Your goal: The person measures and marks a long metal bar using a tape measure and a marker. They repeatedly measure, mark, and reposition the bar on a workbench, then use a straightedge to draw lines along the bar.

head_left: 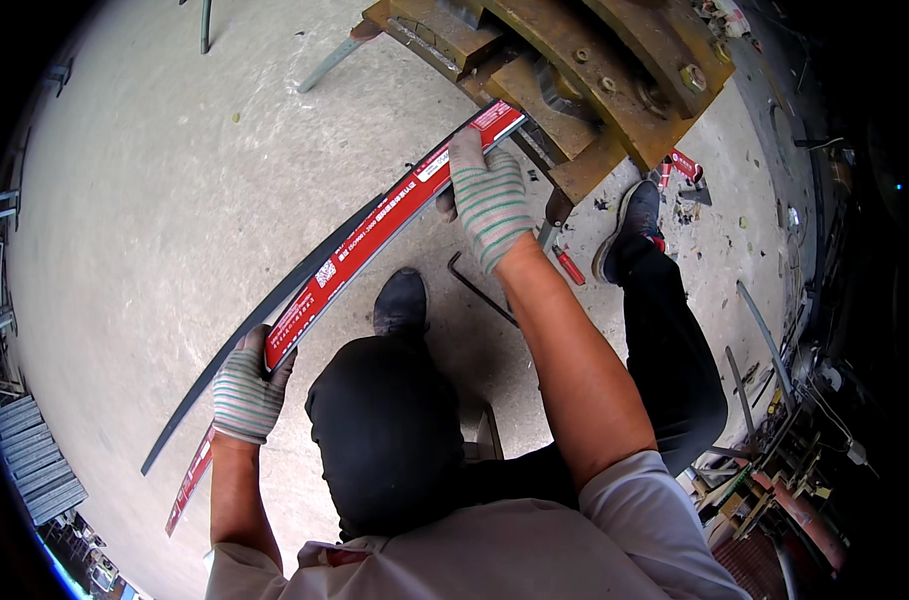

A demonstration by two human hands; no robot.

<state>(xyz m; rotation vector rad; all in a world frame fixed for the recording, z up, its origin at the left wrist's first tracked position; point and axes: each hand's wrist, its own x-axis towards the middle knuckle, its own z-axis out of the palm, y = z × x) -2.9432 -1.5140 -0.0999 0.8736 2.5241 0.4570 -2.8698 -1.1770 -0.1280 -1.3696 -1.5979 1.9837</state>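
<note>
A long flat strip with a red printed face (374, 229) slants across the middle, from the metal machine down to the lower left. Along its far side runs a dark, slightly curved strip (264, 307), whose lower end sticks out past my hand. My left hand (249, 393), in a striped knit glove, is closed round the red-faced strip. Near the upper end, my right hand (487, 198), gloved alike, grips the same strip with its thumb on the red face. Whether the right fingers also hold the dark strip is hidden. The strip's upper end lies by the machine's edge.
A rusty heavy metal machine (584, 85) on legs stands at the top right. On the concrete floor (174, 180) lie a bent dark rod (479, 290), a red-handled tool (569, 265) and scraps. Metal pieces (764, 340) clutter the right; stacked grey bars (39, 460) are at left.
</note>
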